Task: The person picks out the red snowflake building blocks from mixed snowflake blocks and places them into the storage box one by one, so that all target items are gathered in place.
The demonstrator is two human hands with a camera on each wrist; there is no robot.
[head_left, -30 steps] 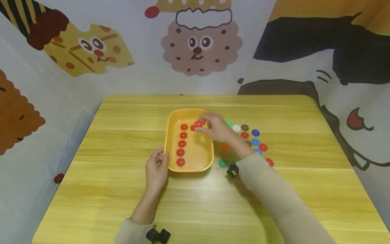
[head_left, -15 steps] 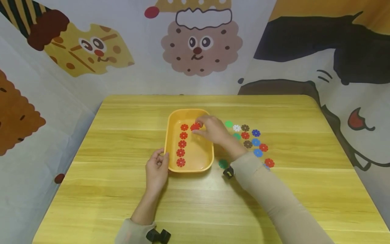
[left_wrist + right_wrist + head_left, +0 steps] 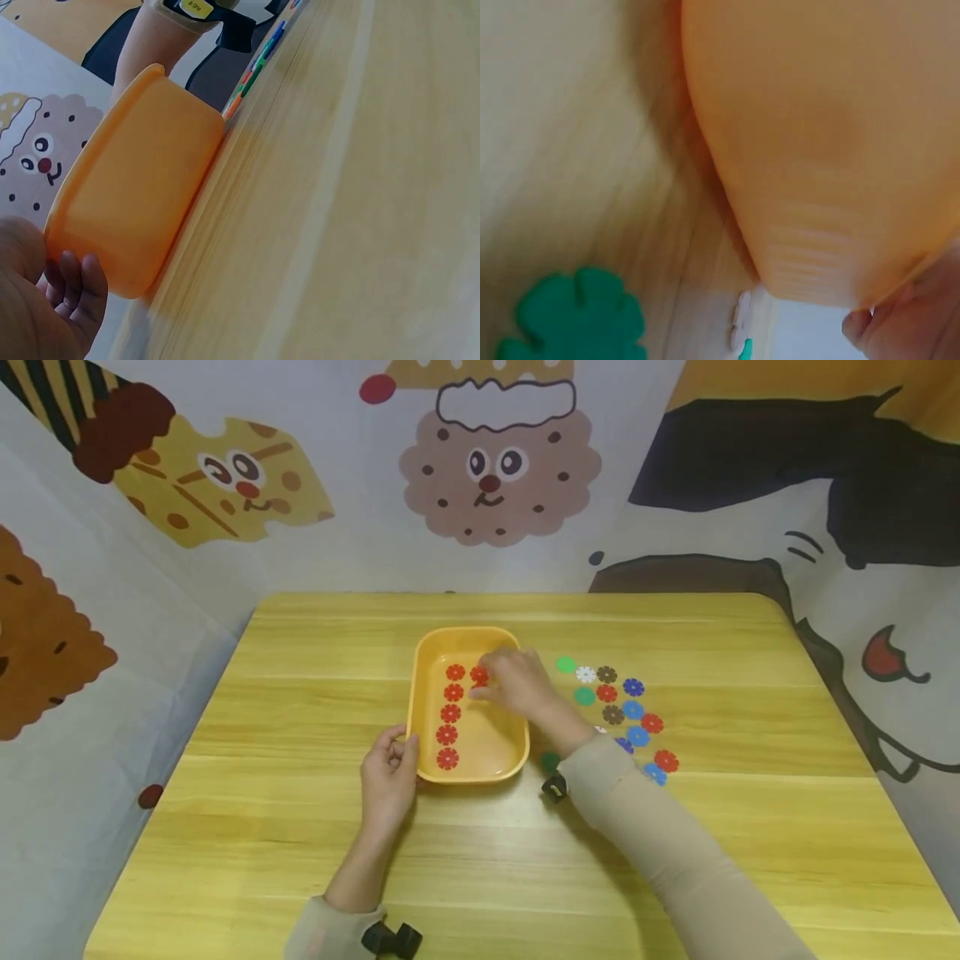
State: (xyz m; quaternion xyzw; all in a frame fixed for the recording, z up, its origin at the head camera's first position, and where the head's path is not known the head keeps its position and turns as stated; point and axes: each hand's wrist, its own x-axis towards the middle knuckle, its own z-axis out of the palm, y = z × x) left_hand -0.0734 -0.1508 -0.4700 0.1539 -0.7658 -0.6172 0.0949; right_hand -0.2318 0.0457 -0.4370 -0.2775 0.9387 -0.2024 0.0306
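A shallow orange tray [image 3: 480,752] sits mid-table with a column of several red snowflake discs [image 3: 450,713] along its left side. My left hand [image 3: 388,777] grips the tray's left wall, thumb at the rim and fingers curled below it outside, as the left wrist view also shows. Over the tray's far right part, my right hand [image 3: 517,681] reaches in, thumb and fingertips pinching a red snowflake disc that is mostly hidden by them. Another red snowflake disc [image 3: 478,674] shows right at those fingertips. In the right wrist view, the tray wall [image 3: 817,150] covers the fingertips.
To the tray's right lie several loose snowflake discs: a white one [image 3: 586,674], a brown one [image 3: 612,715], a blue one [image 3: 638,737], a red one [image 3: 666,761]. A green snowflake disc [image 3: 585,319] lies beside the tray. A cartoon-print cloth [image 3: 360,560] hangs behind the table [image 3: 300,693].
My right hand has lowered into the tray and shifted slightly left and toward me with the red snowflake disc. The left hand and the tray have stayed put.
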